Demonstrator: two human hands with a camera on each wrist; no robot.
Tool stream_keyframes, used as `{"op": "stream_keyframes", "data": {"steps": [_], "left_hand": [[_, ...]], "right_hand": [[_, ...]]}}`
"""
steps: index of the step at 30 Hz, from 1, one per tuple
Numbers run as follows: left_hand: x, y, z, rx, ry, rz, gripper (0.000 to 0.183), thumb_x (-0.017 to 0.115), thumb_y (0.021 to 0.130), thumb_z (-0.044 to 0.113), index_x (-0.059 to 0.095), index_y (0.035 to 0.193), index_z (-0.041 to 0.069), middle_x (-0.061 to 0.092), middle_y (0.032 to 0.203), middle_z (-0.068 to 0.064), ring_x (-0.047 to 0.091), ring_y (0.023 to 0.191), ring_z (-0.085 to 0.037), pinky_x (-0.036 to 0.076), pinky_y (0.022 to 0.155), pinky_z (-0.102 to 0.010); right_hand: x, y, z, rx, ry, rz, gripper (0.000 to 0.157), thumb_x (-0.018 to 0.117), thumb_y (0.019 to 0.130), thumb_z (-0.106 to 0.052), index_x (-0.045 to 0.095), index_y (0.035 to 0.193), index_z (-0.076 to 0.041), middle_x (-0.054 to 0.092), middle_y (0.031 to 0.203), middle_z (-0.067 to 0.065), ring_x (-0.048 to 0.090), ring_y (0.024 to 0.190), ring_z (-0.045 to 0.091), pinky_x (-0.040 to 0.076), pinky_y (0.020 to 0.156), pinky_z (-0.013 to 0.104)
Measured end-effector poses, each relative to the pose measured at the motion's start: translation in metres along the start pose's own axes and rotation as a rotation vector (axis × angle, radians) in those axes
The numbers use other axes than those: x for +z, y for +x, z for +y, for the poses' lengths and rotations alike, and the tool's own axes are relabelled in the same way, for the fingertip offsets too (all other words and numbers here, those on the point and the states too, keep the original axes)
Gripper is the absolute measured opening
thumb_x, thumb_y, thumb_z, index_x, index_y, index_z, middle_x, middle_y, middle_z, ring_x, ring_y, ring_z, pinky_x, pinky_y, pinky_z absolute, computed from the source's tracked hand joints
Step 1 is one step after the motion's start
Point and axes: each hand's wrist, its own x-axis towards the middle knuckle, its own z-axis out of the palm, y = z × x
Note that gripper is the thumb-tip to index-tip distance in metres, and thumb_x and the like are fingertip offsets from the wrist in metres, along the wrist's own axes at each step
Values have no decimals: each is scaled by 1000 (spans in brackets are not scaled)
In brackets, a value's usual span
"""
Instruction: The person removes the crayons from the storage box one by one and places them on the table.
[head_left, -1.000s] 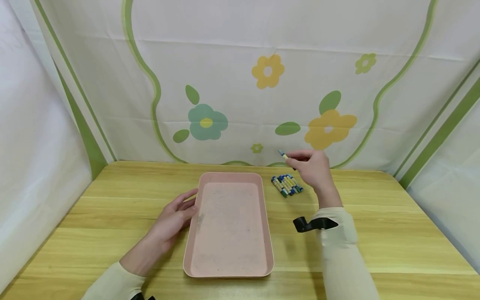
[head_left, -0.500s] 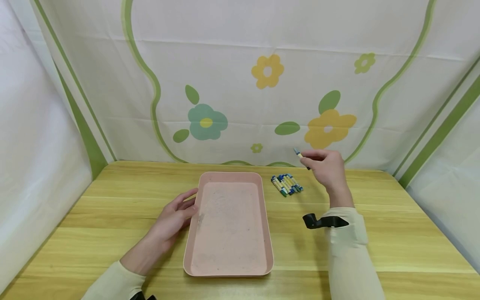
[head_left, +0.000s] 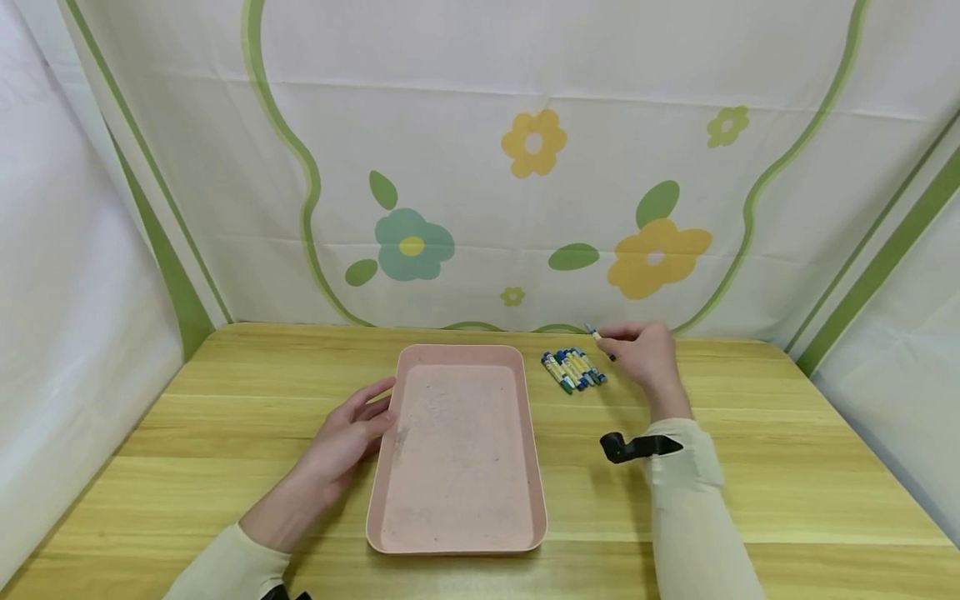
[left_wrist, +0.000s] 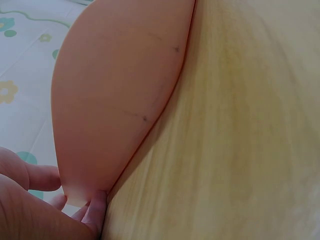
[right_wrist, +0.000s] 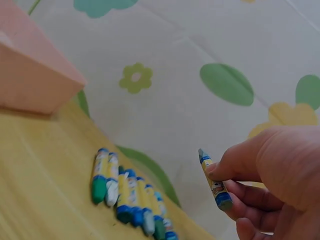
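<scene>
In the head view my right hand (head_left: 643, 354) pinches a short crayon (right_wrist: 218, 192) with a blue-green tip and a yellow and blue wrapper. The thumb and fingertips hold it by the middle, tilted, above the table's far side. Just left of and below it, several crayons (head_left: 573, 370) in blue, green and grey tones lie side by side on the table. My left hand (head_left: 341, 437) rests its fingers against the left wall of a shallow pink tray (head_left: 465, 458). In the left wrist view, the fingertips touch the tray's outer side (left_wrist: 115, 95), low down and near the rim.
The wooden table (head_left: 787, 467) ends at a white cloth backdrop (head_left: 450, 167) with printed flowers and green lines. White cloth also hangs at both sides. The tray stands between the left hand and the row of crayons.
The right hand with its crayon first moved to the right, then came down and slightly back left, closer to the row of crayons. The left hand and tray stay put.
</scene>
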Motion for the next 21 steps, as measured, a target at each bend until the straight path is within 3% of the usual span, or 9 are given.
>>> {"op": "stream_keyframes", "data": {"steps": [5,13,21], "left_hand": [[0,-1,1,-4,0,5,60,54,109,10,36,166,18,36,171,-17,44,154,-34,45,116,-40],[0,-1,1,-2,-5,6,60,54,109,10,35,166,17,36,171,-18,44,153,-34,48,111,-35],[-1,0,0,-1,-6,18,59,54,109,10,38,165,19,39,170,-16,47,151,-32,50,107,-31]], "right_hand": [[9,4,13,50,2,-33,30,75,98,-23,80,121,-5,75,129,20,65,127,36,50,107,47],[20,7,28,83,-14,-53,30,74,98,-25,80,120,-6,76,128,20,62,131,40,51,107,49],[22,7,31,103,-28,-61,30,72,100,-25,79,123,-6,72,135,21,57,137,44,45,116,56]]}}
